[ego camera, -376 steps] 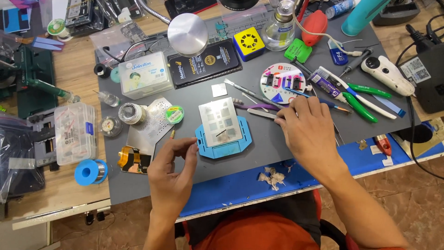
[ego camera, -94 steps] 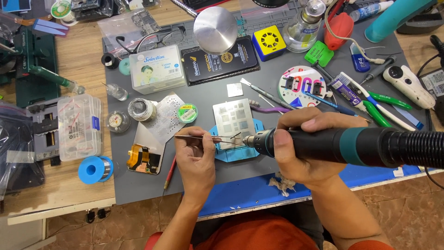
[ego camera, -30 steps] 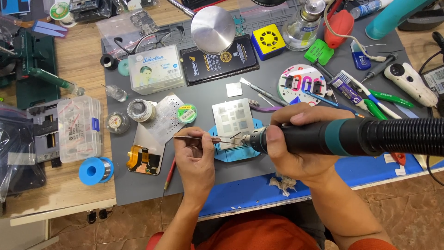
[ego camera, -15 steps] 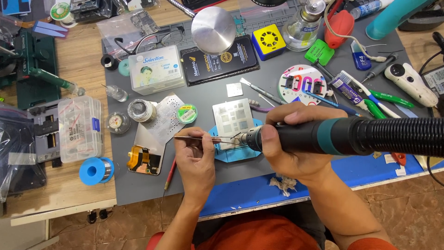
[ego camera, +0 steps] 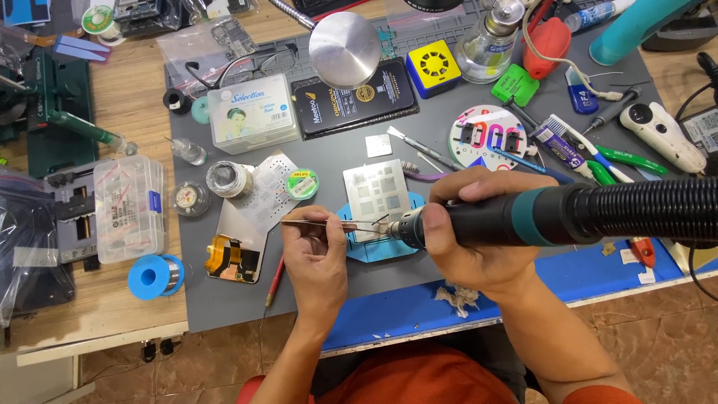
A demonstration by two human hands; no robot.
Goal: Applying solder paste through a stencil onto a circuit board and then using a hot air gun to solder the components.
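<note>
Tweezers [ego camera: 329,224] lie pinched in my left hand [ego camera: 318,258], thumb and fingers closed tight on their shafts, tips pointing right toward the blue holder [ego camera: 378,241] at the middle of the grey mat [ego camera: 224,299]. My right hand [ego camera: 479,236] is wrapped fully round the black handle of the hot-air wand [ego camera: 508,221], fingers curled over the top and thumb underneath, with its nozzle aimed left and meeting the tweezer tips just above the holder. What the tips grip is too small to tell. A ribbed black hose [ego camera: 651,209] runs off the wand to the right edge.

A square metal stencil [ego camera: 376,191] rests on the holder's far side, touching it. Left of my left hand lies a phone frame [ego camera: 239,239] with an orange flex showing, and a red-handled tool [ego camera: 274,280] lies just beside my wrist. Farther left, on the wooden bench, sit a blue solder spool [ego camera: 153,276] and a clear parts box [ego camera: 127,209]. Beyond the stencil are a round colourful disc [ego camera: 488,138], a round metal lid [ego camera: 345,49], a yellow block [ego camera: 434,67] and a glass bottle [ego camera: 490,49]. Green-handled pliers [ego camera: 628,159] lie at the right, near a white tool [ego camera: 662,135].
</note>
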